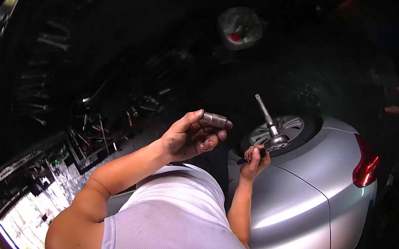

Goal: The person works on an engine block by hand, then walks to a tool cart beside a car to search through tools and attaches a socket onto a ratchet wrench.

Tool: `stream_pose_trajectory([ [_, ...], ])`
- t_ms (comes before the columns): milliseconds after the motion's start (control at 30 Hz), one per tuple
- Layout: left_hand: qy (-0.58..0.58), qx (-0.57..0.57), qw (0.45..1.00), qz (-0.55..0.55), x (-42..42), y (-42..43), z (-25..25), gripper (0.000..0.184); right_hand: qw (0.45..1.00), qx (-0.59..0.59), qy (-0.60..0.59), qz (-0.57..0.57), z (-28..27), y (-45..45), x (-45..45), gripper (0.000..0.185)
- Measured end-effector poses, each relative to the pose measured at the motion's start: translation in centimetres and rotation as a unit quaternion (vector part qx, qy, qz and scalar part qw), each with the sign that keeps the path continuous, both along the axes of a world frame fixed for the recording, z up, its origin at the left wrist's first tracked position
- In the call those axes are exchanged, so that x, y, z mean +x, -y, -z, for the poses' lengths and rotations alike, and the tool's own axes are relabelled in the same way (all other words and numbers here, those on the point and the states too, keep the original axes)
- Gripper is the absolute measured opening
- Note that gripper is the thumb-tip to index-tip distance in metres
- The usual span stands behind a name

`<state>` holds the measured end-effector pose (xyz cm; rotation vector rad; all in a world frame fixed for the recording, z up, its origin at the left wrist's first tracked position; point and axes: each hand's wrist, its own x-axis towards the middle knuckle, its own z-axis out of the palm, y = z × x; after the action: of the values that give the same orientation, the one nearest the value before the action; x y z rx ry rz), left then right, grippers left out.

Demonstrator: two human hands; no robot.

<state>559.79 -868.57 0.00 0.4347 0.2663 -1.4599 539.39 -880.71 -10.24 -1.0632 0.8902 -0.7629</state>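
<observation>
Between the thumb and fingertips of my left hand is a metal socket, lying roughly level, with dark smudges on the fingers. My right hand is closed around the handle of a ratchet, whose round head shows just above the fist. From that head a long extension bar points up and to the left; no socket is visible on its tip. The socket and the ratchet are apart. Most of the ratchet handle is hidden by my fingers.
Close on my right is a silver car, with its wheel behind the ratchet and a red tail light. Tools lie scattered on the left, partly in the dark. A pale round object with a red spot is farther off.
</observation>
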Motion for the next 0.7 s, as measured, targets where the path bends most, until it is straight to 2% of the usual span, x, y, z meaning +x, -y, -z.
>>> stream_pose_trajectory([
  [33,-0.011,0.024,1.000,0.004,-0.3,1.7,-0.6,0.066,1.000,-0.004,0.004,0.012,-0.5,1.2,-0.5,0.015],
  [133,-0.042,-0.017,0.998,0.033,-0.4,6.3,-0.5,0.065,0.998,-0.029,0.003,0.046,-1.9,4.2,-1.7,0.016],
  [233,-0.046,0.016,0.998,0.051,-0.8,11.8,-0.6,0.063,0.996,-0.065,0.024,0.059,-3.5,8.1,-2.5,0.022],
  [333,-0.023,0.079,0.994,0.068,-1.1,18.5,-0.8,0.063,0.992,-0.091,0.080,0.045,-3.8,12.5,-3.8,0.024],
  [567,0.055,0.063,0.982,0.172,-1.1,36.7,0.7,0.057,0.979,-0.119,0.141,0.088,-5.0,24.6,-5.9,0.024],
  [700,0.101,0.047,0.977,0.181,-3.5,45.0,2.6,0.047,0.974,-0.110,0.145,0.132,-4.2,31.4,-7.4,0.031],
])
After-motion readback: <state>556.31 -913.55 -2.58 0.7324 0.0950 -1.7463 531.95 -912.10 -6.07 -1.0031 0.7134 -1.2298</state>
